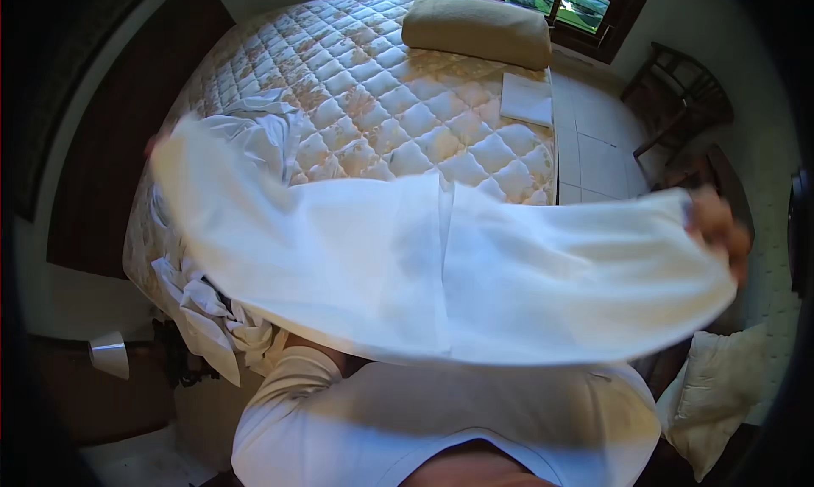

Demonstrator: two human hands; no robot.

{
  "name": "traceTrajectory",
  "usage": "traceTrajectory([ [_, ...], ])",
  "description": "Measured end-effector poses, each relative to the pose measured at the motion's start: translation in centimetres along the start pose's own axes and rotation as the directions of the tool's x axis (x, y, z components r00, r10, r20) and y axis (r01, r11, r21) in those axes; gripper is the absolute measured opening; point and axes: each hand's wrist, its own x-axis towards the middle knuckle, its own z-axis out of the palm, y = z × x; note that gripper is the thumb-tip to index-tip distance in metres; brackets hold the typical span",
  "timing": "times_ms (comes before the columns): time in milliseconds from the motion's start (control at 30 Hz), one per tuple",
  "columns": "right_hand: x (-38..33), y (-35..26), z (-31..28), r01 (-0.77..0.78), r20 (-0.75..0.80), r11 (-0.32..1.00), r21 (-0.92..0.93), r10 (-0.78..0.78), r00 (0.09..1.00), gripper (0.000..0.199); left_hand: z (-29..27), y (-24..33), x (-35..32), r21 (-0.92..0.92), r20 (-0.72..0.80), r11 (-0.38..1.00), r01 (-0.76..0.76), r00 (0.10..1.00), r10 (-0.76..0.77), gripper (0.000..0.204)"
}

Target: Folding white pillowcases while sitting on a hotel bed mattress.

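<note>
In the head view, the white cloth (356, 266) is stretched between the person's two hands, above the near side of the quilted mattress (432, 139). The right hand (721, 232) has its fingers curled around one end; the left hand (159, 139), blurred and mostly hidden, appears to grasp the other. The step looks like opening the cloth out; the next move likely calls for firm, even tension across both ends

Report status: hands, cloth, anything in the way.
Right hand grips white cloth; left hand, blurred, at its opposite end. Cloth stretched between them. Crumpled linen on mattress, left side.
</note>
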Motion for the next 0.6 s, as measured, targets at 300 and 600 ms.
traceTrajectory([
  [300,11.0,15.3,15.5,0.107,-0.092,0.993,-0.040,-0.110,0.990,0.018,13.6,-3.3,-2.3,-0.070,0.644,0.968,0.242,0.752,-0.141,0.015],
  [600,10.2,13.9,15.4,-0.268,0.065,0.943,0.198,0.261,0.963,0.010,13.2,-2.1,-2.8,0.207,0.592,0.967,-0.148,0.806,-0.003,0.018],
])
